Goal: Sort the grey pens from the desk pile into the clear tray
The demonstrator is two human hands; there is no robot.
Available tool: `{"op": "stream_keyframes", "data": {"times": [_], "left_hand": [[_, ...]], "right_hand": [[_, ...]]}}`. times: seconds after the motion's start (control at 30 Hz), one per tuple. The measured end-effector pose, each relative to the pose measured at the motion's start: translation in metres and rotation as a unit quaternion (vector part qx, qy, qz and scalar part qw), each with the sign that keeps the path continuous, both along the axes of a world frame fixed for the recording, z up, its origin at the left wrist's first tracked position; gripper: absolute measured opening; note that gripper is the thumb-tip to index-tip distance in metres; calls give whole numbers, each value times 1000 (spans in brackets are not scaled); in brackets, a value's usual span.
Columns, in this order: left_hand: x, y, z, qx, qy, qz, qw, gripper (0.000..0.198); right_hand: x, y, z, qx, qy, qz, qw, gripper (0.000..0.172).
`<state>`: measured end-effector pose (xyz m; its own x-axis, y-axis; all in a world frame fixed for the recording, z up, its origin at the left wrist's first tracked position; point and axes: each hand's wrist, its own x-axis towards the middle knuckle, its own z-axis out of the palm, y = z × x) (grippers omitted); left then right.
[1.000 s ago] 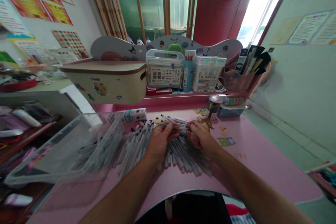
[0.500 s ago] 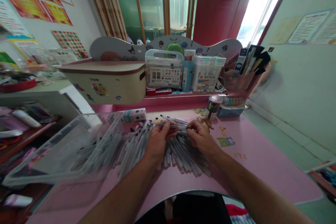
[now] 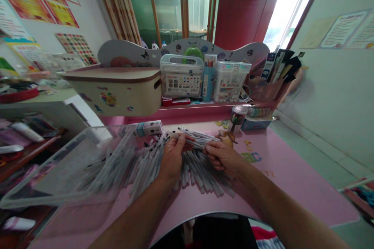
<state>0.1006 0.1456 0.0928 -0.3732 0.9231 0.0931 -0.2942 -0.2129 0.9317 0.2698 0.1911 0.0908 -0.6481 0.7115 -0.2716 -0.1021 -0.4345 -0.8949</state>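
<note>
The left hand (image 3: 173,153) is curled, thumb pressed to fingers, apparently round a pen (image 3: 174,136). The right hand (image 3: 224,157), near it, has its fingers drawn in; whether they grip anything, I cannot tell. Both are above a spread of pens (image 3: 204,177) on the pink surface (image 3: 286,186). More lie in the clear tub (image 3: 58,199) at left. A jar (image 3: 237,119) stands beyond the right hand.

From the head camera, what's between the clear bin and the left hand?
In the head view, a spread of pens lies on the desk between the clear bin and left hand.
</note>
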Motion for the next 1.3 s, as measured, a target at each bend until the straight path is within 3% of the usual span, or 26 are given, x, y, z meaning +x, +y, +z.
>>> {"op": "stream_keyframes", "data": {"times": [0.17, 0.23, 0.3, 0.4, 0.53, 0.67, 0.73, 0.83, 1.03, 1.13, 1.3], "left_hand": [[-26, 13, 12, 47, -198, 105, 973, 20], [-36, 18, 15, 52, -242, 155, 956, 17], [-39, 19, 16, 48, -251, 165, 953, 15], [-24, 13, 12, 4, -219, 78, 973, 24], [7, 1, 2, -79, -154, -82, 981, 36], [17, -3, -3, -108, -191, -61, 974, 21], [14, -3, -2, -126, -244, -51, 960, 22], [10, -3, 2, -153, -323, -93, 929, 27], [20, -6, -1, -230, -362, -156, 890, 18], [28, -8, -5, -230, -377, -188, 877, 17], [33, -9, -9, -209, -408, -175, 871, 23]], "right_hand": [[4, 4, -1, 9, -13, 16, 1000, 31], [4, 5, 1, 12, -12, -7, 1000, 33], [2, 5, 2, 25, -5, -39, 999, 35], [-2, 3, -1, 54, -3, -62, 997, 37], [-8, -4, -8, 96, -12, -21, 995, 37], [-9, -5, -10, 116, -21, 15, 993, 34], [-7, -2, -11, 118, -26, -26, 992, 31], [-4, 3, -11, 165, -46, -130, 977, 24], [-2, -5, -3, 366, -82, -213, 902, 12], [-6, -13, -4, 443, -108, -189, 870, 16], [-9, -17, -11, 443, -96, -86, 887, 25]]}}
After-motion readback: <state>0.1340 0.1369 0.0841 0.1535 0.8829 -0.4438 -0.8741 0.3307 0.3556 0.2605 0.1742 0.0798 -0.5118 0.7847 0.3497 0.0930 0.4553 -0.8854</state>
